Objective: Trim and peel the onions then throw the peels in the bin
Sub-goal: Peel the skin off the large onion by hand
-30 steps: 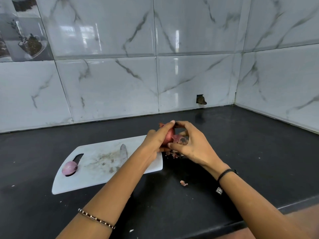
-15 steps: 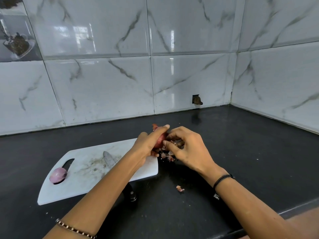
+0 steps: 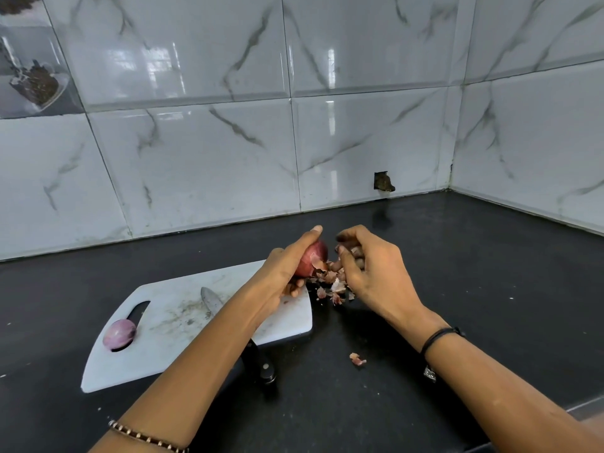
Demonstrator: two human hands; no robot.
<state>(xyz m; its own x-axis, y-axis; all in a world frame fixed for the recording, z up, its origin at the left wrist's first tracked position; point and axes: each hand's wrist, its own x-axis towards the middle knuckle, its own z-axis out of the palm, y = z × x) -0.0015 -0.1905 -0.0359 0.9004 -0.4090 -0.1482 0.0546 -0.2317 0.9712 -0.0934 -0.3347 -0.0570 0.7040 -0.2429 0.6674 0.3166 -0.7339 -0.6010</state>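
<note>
Left grip (image 3: 284, 269) is clamped on onion (image 3: 313, 258), held above board's (image 3: 183, 325) right end. Right grip (image 3: 369, 273) is curled round peel scraps (image 3: 352, 253); peels (image 3: 331, 286) are heaped on bench (image 3: 457, 289) below it. Peeled onion (image 3: 119, 334) is seen at board's left end, knife (image 3: 212, 300) laid mid-board.

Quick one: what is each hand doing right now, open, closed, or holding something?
Left hand: closed round the onion.
Right hand: fingers curled, pinching what looks like bits of peel.
</note>
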